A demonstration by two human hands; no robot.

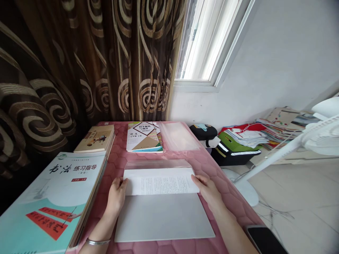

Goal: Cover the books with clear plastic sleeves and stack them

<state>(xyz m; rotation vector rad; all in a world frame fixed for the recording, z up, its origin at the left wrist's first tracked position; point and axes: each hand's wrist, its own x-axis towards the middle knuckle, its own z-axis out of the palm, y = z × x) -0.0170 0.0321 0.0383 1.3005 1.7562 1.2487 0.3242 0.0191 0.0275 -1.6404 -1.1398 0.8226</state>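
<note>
In front of me a book [164,215] lies open on the pink padded table, its plain grey-white cover side flat towards me. A white page with printed columns of text [164,183] is raised along the far part. My left hand [118,193] pinches the left edge of this page between thumb and fingers. At its right edge my right hand [208,188] grips in the same way. A clear plastic sheet [159,163] shows under the book and sticks out past its far edge. How many pages are held cannot be made out.
Stacked books [53,187] stand at the left. A workbook [144,139] and clear plastic covers [180,135] lie at the far end. A phone [266,240] rests at the near right corner. Beyond the table stand a white fan [275,158] and a green-black bag [235,148].
</note>
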